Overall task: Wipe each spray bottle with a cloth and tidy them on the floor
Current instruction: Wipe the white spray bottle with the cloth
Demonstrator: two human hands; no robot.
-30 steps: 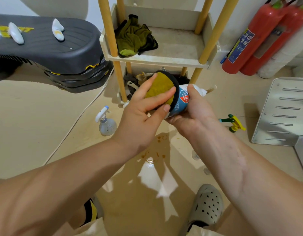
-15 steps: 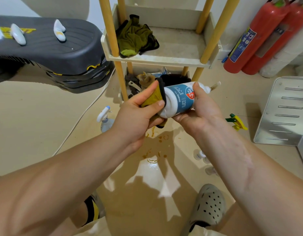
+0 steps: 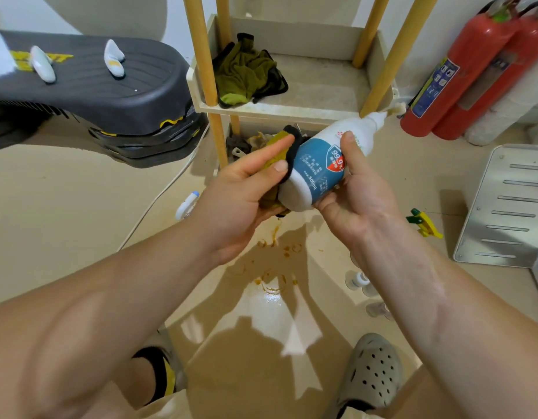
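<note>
A white bottle with a blue label (image 3: 319,167) lies tilted in mid air, its neck pointing up to the right. My right hand (image 3: 355,195) grips it from below, thumb on the label. My left hand (image 3: 246,189) holds an olive-yellow cloth with a black edge (image 3: 284,146) pressed against the bottle's base end. A small clear spray bottle with a white and blue head (image 3: 187,205) stands on the floor, partly hidden behind my left hand. A green and yellow spray head (image 3: 423,223) lies on the floor to the right.
A wooden-legged shelf (image 3: 307,107) stands just behind, with a green cloth (image 3: 246,71) on it. Two red fire extinguishers (image 3: 461,74) lean at the right. A metal panel (image 3: 509,207) lies right. Black stacked covers (image 3: 95,92) sit left. Small clear bottles (image 3: 358,281) stand by my right forearm.
The bottle has turned so its neck points higher and more of the label shows. My left hand slid the cloth from the bottle's side down to its base end.
</note>
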